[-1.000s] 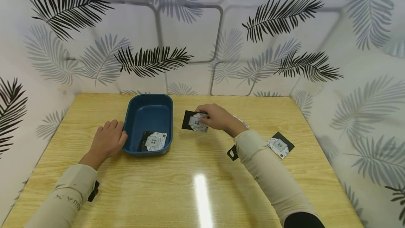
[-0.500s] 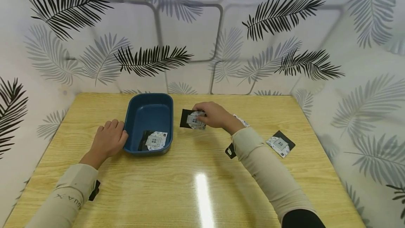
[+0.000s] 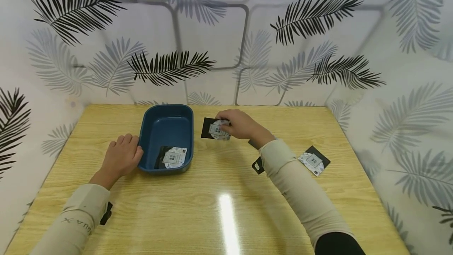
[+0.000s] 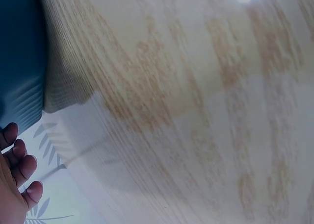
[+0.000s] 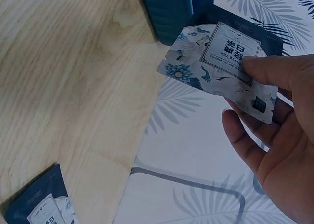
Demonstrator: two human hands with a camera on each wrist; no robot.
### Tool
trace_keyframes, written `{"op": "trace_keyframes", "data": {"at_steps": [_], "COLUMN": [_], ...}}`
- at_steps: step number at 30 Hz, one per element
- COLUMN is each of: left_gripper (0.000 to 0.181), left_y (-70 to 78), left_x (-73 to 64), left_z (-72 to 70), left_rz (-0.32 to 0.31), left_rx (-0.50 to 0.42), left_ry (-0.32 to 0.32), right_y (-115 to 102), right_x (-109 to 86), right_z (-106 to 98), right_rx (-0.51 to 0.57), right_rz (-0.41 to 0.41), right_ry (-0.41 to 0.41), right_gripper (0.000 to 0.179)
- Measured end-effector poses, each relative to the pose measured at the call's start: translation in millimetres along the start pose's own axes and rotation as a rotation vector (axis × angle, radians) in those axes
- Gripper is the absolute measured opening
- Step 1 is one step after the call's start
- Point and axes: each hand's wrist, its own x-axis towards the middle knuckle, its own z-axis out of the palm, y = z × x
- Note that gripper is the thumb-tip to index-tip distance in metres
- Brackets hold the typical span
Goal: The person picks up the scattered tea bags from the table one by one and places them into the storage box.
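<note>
My right hand [image 3: 241, 124] pinches a flat tea packet [image 3: 216, 129] between thumb and fingers, over the table just right of the blue bin [image 3: 191, 129]. The packet is dark on one part and white with blue flowers on the other; its label reads "WHITE TEA" in the right wrist view. My left hand [image 3: 122, 154] grips the bin's left side, thumb at the rim; in the left wrist view its curled fingers [image 4: 25, 170] show beside the bin's outer wall [image 4: 22, 62]. One similar packet [image 3: 173, 157] lies inside the bin, near its front end.
Another packet [image 3: 313, 161] lies on the wooden table [image 3: 170, 215] at the right. A further packet [image 3: 254, 144] is mostly hidden behind my right wrist. Behind the table stands a wall [image 3: 219, 85] with a leaf pattern.
My right hand has moved slightly up and away from me with the tea packet, which tilts a little differently. The left hand and the bin have stayed in place.
</note>
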Motion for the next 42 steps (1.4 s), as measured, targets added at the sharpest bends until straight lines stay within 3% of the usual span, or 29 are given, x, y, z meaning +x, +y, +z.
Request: {"op": "trace_keyframes", "data": {"at_steps": [8,18,28,42], "left_gripper": [0.028,0.031,0.029,0.029], "left_y": [2.8,4.9,1.0,-0.2], "left_x": [0.4,0.5,0.5,0.0], "left_z": [-2.2,-1.9,-0.8,-1.1], "left_rz": [0.003,-0.004,-0.002,-0.005], "left_rx": [-0.006,-0.019,0.001,-0.004], "left_ry": [-0.002,-0.019,-0.003,-0.005], "right_y": [-4,-12,-27,-40], "right_x": [2.2,11.8,28.6,39.2], "right_z": [-7,-9,-4,12], "right_rx": [-0.011,-0.069,-0.03,-0.019], "right_rz": [0.016,-0.027,-0.081,-0.07], "right_ry": [-0.001,0.022,0.034,0.038], "right_gripper": [0.021,0.025,0.027,0.033]}}
